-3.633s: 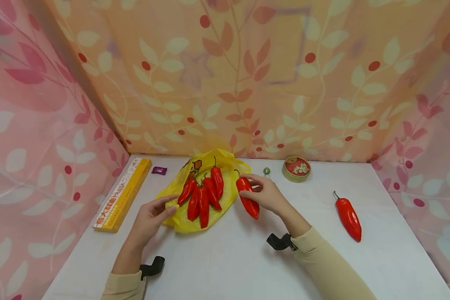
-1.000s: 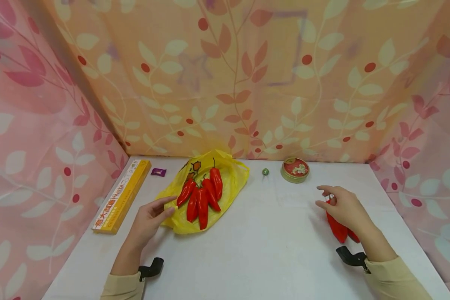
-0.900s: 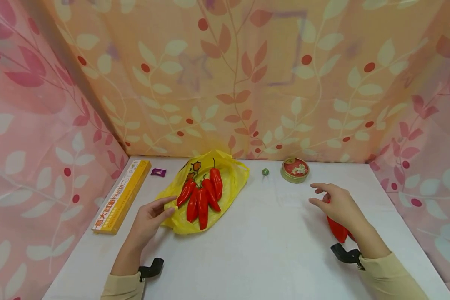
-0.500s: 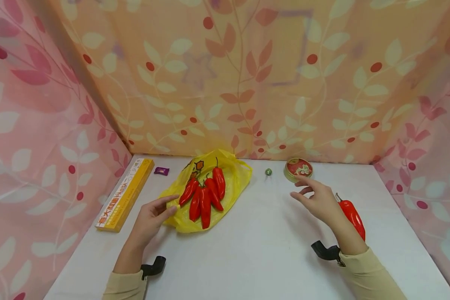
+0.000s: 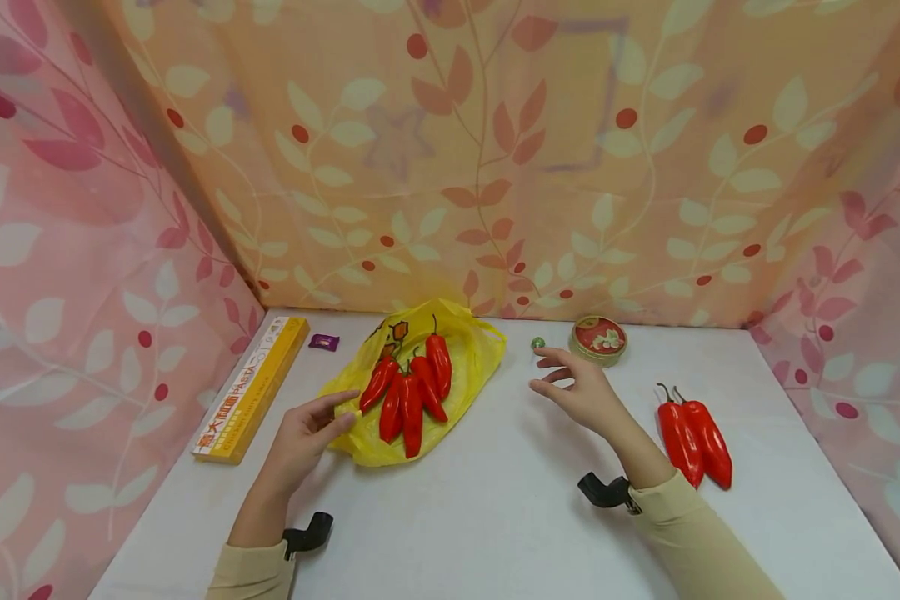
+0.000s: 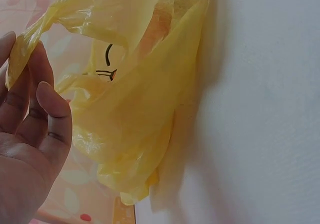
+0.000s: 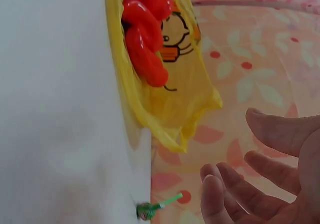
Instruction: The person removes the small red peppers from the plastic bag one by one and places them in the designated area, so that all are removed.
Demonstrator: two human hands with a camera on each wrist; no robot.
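On white counter point(image 5: 495, 517), toward rear-left: one yellow bag point(image 5: 461, 367) lying flat, four red peppers point(image 5: 411, 392) on top, stems pointing to rear edge. Left hand point(image 5: 303, 433) at bag's near-left edge, fingers point(image 6: 47, 108) loosely extended, touching the plastic; grip on it cannot be told. Right hand point(image 5: 581, 392) mid-counter, raised, empty, fingers point(image 7: 235, 184) spread and relaxed, between bag and a second pair of peppers. Two loose peppers point(image 5: 693, 433) side by side, touching, near right edge, well apart from bag. Peppers counted: six in all.

Along left edge: one long yellow box point(image 5: 251, 387). Rear-left corner: one small purple wrapped sweet point(image 5: 323, 342). Near rear edge: one small green sweet point(image 5: 537, 342), just beside it one round tin point(image 5: 598, 339) with red floral lid. Open counter between right hand and bag.
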